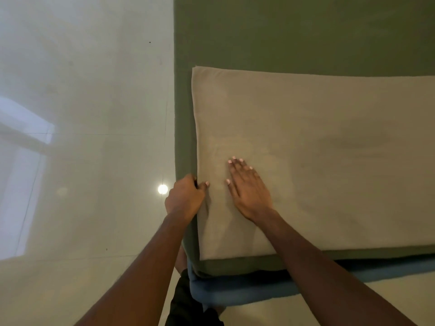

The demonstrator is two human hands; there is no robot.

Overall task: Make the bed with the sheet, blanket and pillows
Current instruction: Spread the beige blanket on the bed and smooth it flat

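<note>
A folded beige blanket (317, 149) lies flat on the olive-green sheet (294, 31) that covers the bed, near the bed's left corner. My left hand (184, 196) grips the blanket's left edge, fingers curled under it and thumb on top. My right hand (247, 187) lies flat on the blanket with straight, spread fingers, pressing on it just right of the left hand. No pillows are in view.
A blue bed base (235, 292) shows below the green sheet at the near corner. Glossy pale floor tiles (82, 137) stretch to the left, with a bright lamp reflection (162, 189). My dark-clothed leg and foot (188, 302) stand by the bed corner.
</note>
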